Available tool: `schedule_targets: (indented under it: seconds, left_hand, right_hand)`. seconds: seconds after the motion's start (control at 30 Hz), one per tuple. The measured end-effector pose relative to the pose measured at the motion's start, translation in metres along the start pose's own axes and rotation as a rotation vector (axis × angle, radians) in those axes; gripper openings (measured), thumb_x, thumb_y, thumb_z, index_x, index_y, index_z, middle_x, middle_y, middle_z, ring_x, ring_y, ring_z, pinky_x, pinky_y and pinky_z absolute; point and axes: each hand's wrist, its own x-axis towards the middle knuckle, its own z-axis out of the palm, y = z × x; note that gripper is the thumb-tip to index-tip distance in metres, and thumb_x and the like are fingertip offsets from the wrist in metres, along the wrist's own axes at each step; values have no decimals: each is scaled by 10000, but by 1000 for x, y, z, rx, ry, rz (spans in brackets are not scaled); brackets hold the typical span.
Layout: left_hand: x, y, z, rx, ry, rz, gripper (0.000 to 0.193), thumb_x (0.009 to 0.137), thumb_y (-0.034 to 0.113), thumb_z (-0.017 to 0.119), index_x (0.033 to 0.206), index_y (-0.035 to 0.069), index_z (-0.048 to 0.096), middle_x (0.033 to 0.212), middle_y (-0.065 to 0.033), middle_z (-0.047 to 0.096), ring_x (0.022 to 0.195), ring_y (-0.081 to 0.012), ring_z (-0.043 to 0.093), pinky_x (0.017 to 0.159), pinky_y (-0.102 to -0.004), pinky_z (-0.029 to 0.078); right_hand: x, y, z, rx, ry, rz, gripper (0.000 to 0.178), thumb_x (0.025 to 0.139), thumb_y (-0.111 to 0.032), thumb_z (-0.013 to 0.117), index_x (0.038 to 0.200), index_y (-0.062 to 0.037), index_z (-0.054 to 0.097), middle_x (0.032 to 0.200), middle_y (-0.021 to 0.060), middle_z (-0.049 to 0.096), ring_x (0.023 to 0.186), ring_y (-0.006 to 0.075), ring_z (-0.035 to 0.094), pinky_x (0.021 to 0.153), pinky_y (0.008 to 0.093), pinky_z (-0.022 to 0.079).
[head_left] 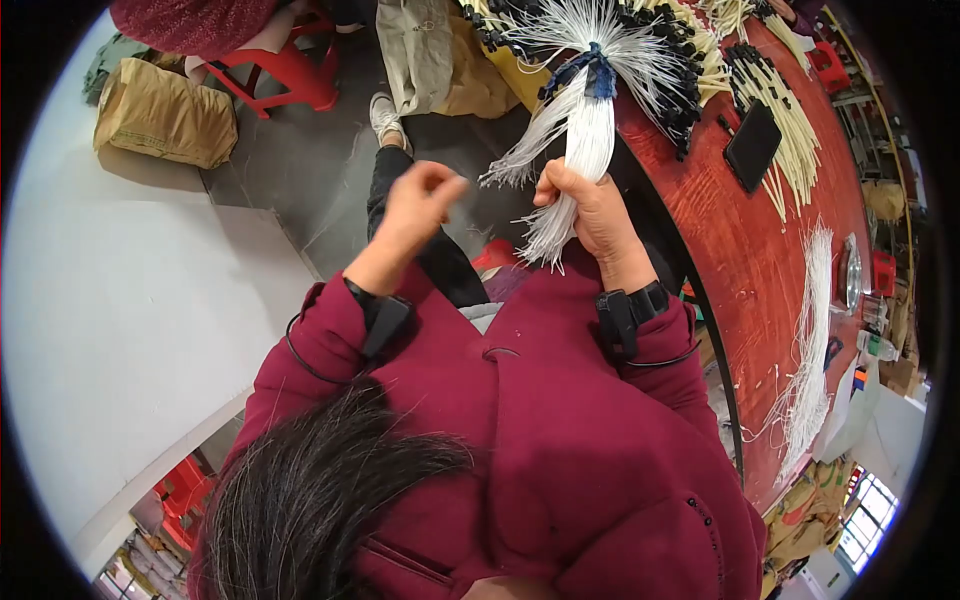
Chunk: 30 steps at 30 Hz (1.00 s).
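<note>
My right hand (590,205) is wrapped round a thick bundle of thin white wires (590,130). A strip of dark blue cloth (598,75) ties the bundle above my grip. Beyond the tie, the wires fan out over the table edge, several of them near small black ends. Below my fist their loose lower ends hang down over my lap. My left hand (418,205) is raised to the left of the bundle, apart from it. Its fingers are curled together near the thumb; whether something small is between them cannot be made out.
The red table (700,240) curves along my right. On it lie a black phone (753,146), cream strips with black ends (790,130) and another white wire bundle (808,350). A white surface (130,330) is at left. Beyond stand a brown sack (165,112) and a red stool (290,75) with a person.
</note>
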Motion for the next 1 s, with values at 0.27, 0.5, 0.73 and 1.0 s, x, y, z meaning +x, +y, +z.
schedule_targets:
  seconds: [0.27, 0.5, 0.73, 1.0]
  left_hand:
    - [-23, 20, 56, -77, -508, -19, 150, 882, 226, 623, 868, 77, 608, 743, 34, 576, 559, -23, 482, 455, -183, 314]
    - [-28, 24, 43, -178, -529, -52, 109, 894, 187, 614, 867, 84, 591, 692, 63, 522, 538, -14, 418, 469, -166, 297]
    - [-42, 34, 32, -67, -510, 194, 117, 910, 183, 590, 872, 73, 584, 679, 68, 493, 544, -11, 396, 470, -168, 284]
    - [-43, 20, 35, -544, -583, -340, 134, 902, 159, 601, 839, 43, 583, 687, 68, 482, 559, -15, 404, 489, -178, 299]
  right_hand:
    - [0, 4, -1, 89, 0, 23, 193, 865, -218, 651, 832, -31, 617, 749, 49, 627, 676, 129, 593, 638, 258, 483]
    - [-1, 0, 7, 35, 104, 22, 208, 867, -233, 641, 825, -29, 623, 729, 42, 623, 645, 123, 584, 612, 253, 467]
    - [3, 2, 5, -141, 85, -47, 191, 864, -202, 623, 762, -42, 630, 675, 19, 606, 595, 97, 562, 575, 238, 440]
    - [5, 6, 4, -245, 174, -77, 232, 851, -221, 637, 715, -34, 637, 640, 14, 601, 571, 88, 543, 566, 236, 429]
